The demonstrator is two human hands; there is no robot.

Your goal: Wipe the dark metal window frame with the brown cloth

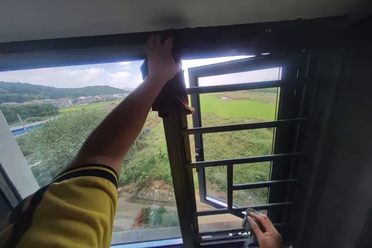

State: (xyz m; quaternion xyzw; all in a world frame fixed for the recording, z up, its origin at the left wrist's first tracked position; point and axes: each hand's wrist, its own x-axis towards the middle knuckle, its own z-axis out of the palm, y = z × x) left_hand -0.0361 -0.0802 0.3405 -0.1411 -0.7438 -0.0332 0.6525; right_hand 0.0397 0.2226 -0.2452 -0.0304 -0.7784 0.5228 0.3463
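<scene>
Sleeve: a yellow sleeve (66, 209) with a dark cuff band, nearest the camera, on the raised left arm.
Right hand: the right hand (266, 232) sits low at the bottom edge, fingers curled shut around a crumpled grey rag (249, 223), thumb on top.
Sill rail: the lower window rail (221, 236) lies just left of that grip; whether the grey rag touches it cannot be told.
Left hand: the left hand (161, 60) is stretched up, fingers closed over a dark cloth (171, 93) and pressed against the top frame (232, 42).
Dark cloth: bunched under the palm, its loose end hanging down below the wrist over the head of the centre post (180, 170).
Guard bars: horizontal bars (241, 126) run right of the dark cloth and above the right hand.
Open sash: a casement (200, 139) swung outward, beyond the bars.
Outside: green fields (238, 108), distant houses and hills behind the glass.
</scene>
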